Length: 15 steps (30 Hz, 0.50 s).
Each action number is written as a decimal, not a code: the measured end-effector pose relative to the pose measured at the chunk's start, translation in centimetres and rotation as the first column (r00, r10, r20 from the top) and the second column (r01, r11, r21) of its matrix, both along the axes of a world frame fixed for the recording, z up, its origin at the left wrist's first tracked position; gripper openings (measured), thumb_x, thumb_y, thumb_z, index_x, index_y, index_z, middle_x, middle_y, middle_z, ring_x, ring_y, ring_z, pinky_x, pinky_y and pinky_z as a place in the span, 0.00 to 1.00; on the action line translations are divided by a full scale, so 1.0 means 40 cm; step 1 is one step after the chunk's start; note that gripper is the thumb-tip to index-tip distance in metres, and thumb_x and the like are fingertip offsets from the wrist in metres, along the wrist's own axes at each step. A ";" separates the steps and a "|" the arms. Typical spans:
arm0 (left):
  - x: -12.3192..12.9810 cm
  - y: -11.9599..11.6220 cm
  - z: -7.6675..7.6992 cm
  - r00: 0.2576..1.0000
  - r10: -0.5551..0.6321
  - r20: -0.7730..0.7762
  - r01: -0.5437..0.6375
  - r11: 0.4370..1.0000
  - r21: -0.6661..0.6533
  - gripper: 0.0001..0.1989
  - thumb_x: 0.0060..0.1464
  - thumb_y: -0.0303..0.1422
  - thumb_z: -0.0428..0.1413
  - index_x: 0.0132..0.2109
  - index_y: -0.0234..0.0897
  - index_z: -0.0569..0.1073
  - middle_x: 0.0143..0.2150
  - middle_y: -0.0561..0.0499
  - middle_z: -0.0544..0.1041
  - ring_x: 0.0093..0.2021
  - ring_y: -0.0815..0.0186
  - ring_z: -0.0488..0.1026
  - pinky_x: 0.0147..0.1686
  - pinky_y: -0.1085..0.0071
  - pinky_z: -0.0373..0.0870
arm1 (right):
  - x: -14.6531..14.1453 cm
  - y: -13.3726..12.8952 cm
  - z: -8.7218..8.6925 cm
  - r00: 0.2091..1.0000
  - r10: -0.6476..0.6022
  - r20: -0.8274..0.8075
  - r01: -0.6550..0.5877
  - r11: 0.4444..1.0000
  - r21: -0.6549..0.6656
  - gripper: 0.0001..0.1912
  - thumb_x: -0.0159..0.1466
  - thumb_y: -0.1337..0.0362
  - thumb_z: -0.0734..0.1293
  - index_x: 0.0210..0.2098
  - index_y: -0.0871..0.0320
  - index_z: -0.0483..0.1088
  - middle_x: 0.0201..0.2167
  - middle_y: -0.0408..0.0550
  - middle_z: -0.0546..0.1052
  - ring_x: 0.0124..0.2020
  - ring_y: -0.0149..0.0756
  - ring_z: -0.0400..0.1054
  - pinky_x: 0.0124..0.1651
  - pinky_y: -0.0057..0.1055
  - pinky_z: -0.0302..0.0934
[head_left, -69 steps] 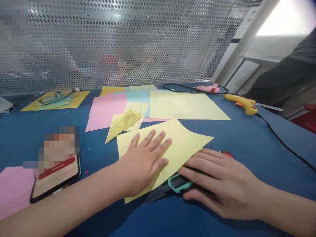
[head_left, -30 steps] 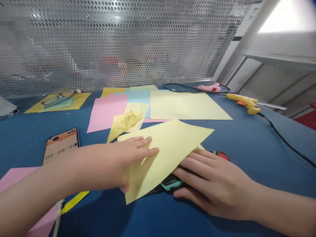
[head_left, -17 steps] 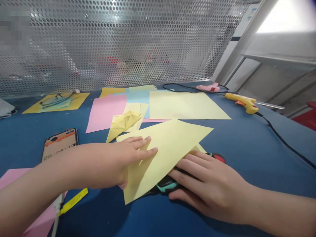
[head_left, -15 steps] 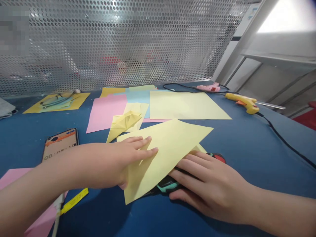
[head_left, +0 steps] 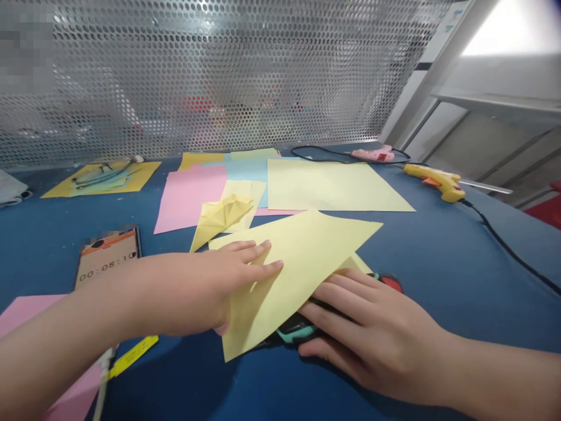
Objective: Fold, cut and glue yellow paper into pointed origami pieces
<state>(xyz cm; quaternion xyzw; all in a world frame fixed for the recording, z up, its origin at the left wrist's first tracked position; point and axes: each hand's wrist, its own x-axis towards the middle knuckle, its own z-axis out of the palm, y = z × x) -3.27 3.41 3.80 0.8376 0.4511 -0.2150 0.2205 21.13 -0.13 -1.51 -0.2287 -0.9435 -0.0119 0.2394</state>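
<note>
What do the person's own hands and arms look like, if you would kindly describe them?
The left hand and right hand are bare, without gloves, and no rings show on the visible parts. No sleeves, watch, bracelet or markings show on the visible forearms.

Phone (head_left: 109,266) at L of frame, timer on screen, part hidden. Pink paper (head_left: 28,313) in btm L, white cable (head_left: 101,383) by its R edge, yellow tag (head_left: 135,355) touching cable. Yellow glue gun (head_left: 438,181) upper R, black cord (head_left: 470,204) off to R edge; pink glue gun (head_left: 374,154) near it, farther back. Metal mesh (head_left: 245,70) across top. Orange sheet (head_left: 146,175) upper L w/ bluish papers (head_left: 99,186) on it.
</note>
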 end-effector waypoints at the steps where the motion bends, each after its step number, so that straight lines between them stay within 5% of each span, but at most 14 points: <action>1: -0.001 -0.001 0.000 1.000 -0.002 0.002 0.002 1.000 0.001 0.52 0.43 0.21 0.59 0.68 0.65 0.46 0.73 0.62 0.39 0.71 0.52 0.43 0.61 0.54 0.61 | 0.001 0.002 -0.001 1.000 0.001 -0.001 -0.001 1.000 -0.002 0.18 0.73 0.58 0.58 0.41 0.62 0.76 0.32 0.50 0.77 0.36 0.38 0.73 0.40 0.34 0.67; 15: 0.006 -0.003 0.006 0.999 -0.028 -0.016 0.028 1.000 0.012 0.53 0.44 0.21 0.60 0.69 0.64 0.44 0.73 0.58 0.38 0.70 0.50 0.51 0.59 0.56 0.65 | 0.005 0.012 0.001 1.000 0.024 -0.004 -0.024 0.999 -0.028 0.17 0.72 0.57 0.58 0.43 0.61 0.75 0.34 0.51 0.78 0.35 0.36 0.73 0.39 0.33 0.66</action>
